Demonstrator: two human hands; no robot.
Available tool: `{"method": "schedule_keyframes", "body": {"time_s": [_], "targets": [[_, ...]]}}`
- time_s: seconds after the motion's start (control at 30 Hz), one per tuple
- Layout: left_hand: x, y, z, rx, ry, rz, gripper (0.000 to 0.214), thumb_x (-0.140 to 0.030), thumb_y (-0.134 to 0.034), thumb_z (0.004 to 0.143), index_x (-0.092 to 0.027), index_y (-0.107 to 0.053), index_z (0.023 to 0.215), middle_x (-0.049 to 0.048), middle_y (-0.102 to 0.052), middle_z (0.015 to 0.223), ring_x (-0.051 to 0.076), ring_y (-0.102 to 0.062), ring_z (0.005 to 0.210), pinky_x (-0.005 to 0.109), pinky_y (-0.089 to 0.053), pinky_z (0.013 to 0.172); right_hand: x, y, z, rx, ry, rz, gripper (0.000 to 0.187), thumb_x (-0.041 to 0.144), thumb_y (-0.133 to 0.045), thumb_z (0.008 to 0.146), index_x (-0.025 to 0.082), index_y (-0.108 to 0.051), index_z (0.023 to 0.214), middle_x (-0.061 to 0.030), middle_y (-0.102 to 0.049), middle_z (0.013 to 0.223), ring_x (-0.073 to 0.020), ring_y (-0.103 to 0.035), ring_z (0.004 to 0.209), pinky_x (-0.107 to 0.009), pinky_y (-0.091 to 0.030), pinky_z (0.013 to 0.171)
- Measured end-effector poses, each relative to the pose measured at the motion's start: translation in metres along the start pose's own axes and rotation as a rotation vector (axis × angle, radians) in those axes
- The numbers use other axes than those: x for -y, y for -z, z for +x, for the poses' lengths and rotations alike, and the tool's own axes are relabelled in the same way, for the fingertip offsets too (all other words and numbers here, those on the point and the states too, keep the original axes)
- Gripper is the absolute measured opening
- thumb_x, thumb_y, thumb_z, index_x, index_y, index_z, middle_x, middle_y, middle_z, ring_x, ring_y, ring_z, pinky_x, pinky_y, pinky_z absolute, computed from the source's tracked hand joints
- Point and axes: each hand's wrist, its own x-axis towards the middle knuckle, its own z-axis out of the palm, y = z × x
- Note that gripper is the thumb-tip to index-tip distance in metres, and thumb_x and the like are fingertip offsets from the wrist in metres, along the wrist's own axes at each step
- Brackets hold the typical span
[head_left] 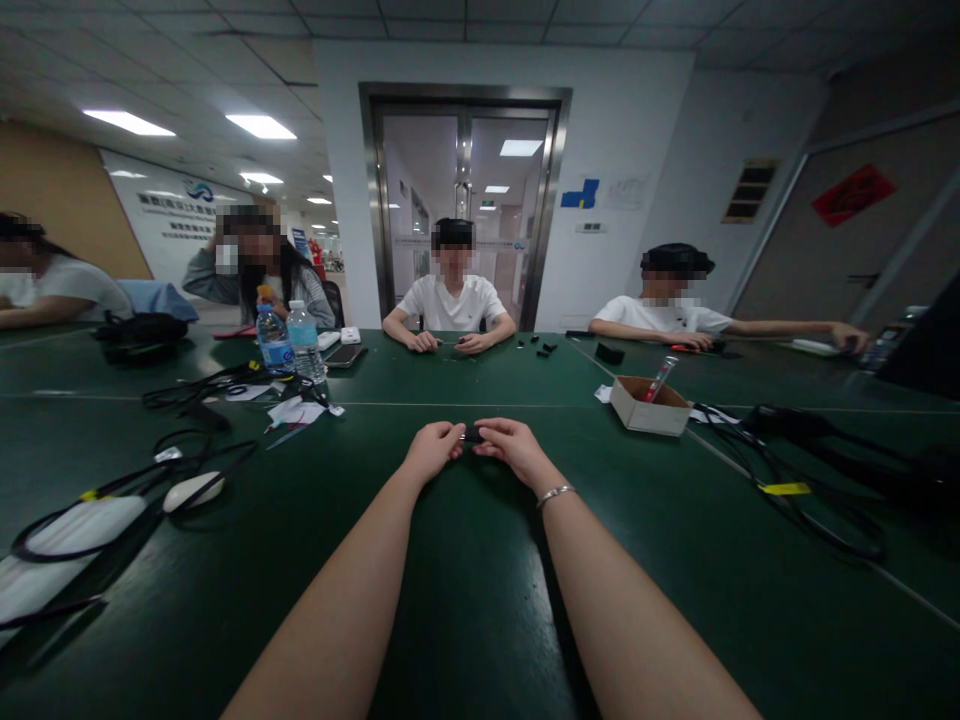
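Both my arms reach forward over the dark green table [465, 600], and my hands meet near its middle. Between them is a small black object [472, 434], too small and dark to name. The fingers of my left hand [435, 450] are pinched together at its left end, where a tiny shiny spot shows. My right hand [516, 448], with a silver bracelet [556, 495] at the wrist, closes its thumb and fingers on the right end. The fingers cover part of the object.
Water bottles [305, 340], papers [296, 411], black cables [199, 450] and a white mouse [193, 492] lie to the left. An open cardboard box [649, 416] holding a tube stands at right, near more cables [806, 500]. Several people sit around; one opposite [453, 305] has small black pieces [546, 349] nearby.
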Motion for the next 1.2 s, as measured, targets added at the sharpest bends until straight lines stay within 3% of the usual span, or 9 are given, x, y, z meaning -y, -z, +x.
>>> {"method": "schedule_keyframes", "body": {"time_s": [0.27,0.5,0.77,0.93,1.1,1.2], "targets": [[-0.013,0.003,-0.003,-0.063,0.086,-0.062,0.041,-0.052,-0.049,0.08,-0.013,-0.058,0.07,0.001,-0.056,0.058,0.01,-0.047,0.049,0.023,-0.037,0.05,0.001,-0.012,0.001,-0.022,0.052,0.028,0.016,0.001,-0.066,0.076,0.01,-0.068,0.09,-0.0036,-0.068,0.071,-0.0138,-0.068,0.059,-0.021,-0.061,0.061],[-0.004,0.001,-0.002,-0.06,0.033,-0.055,0.043,-0.055,-0.049,0.08,-0.014,-0.058,0.071,0.0009,-0.056,0.06,0.01,-0.048,0.05,0.022,-0.039,0.049,0.0,-0.012,0.0,-0.045,0.058,0.005,0.016,0.002,-0.067,0.076,0.011,-0.067,0.09,-0.0042,-0.068,0.074,-0.0141,-0.068,0.06,-0.022,-0.06,0.061],[-0.014,0.0,-0.007,-0.043,0.005,-0.185,0.029,-0.036,-0.068,0.072,-0.015,-0.06,0.09,0.0022,-0.059,0.078,0.011,-0.055,0.065,0.018,-0.043,0.051,-0.002,-0.007,0.0,-0.056,0.043,0.018,0.014,0.003,-0.067,0.077,0.01,-0.066,0.09,-0.0044,-0.068,0.07,-0.0145,-0.068,0.058,-0.021,-0.06,0.057],[-0.014,-0.001,-0.005,-0.058,0.075,-0.194,0.026,-0.039,-0.052,0.084,-0.014,-0.059,0.092,0.0008,-0.055,0.066,0.008,-0.05,0.052,0.016,-0.039,0.046,-0.001,-0.007,0.0,-0.054,0.034,0.017,0.014,0.002,-0.065,0.078,0.01,-0.065,0.09,-0.0042,-0.068,0.071,-0.0139,-0.068,0.056,-0.021,-0.06,0.056],[-0.013,-0.002,-0.004,-0.105,0.09,-0.181,0.022,-0.027,-0.055,0.081,-0.016,-0.058,0.1,0.0024,-0.057,0.078,0.008,-0.054,0.06,0.016,-0.041,0.048,0.0,-0.008,-0.002,-0.04,0.021,0.016,0.015,0.002,-0.067,0.077,0.01,-0.065,0.089,-0.0052,-0.069,0.074,-0.0138,-0.068,0.056,-0.02,-0.06,0.056],[-0.013,-0.001,-0.004,-0.071,0.116,-0.206,0.027,-0.033,-0.048,0.086,-0.014,-0.057,0.103,0.0025,-0.057,0.07,0.009,-0.053,0.055,0.017,-0.04,0.047,0.0,-0.008,-0.002,-0.041,0.019,0.018,0.014,0.002,-0.066,0.077,0.011,-0.065,0.088,-0.0051,-0.069,0.073,-0.0138,-0.068,0.057,-0.02,-0.059,0.057]]}}
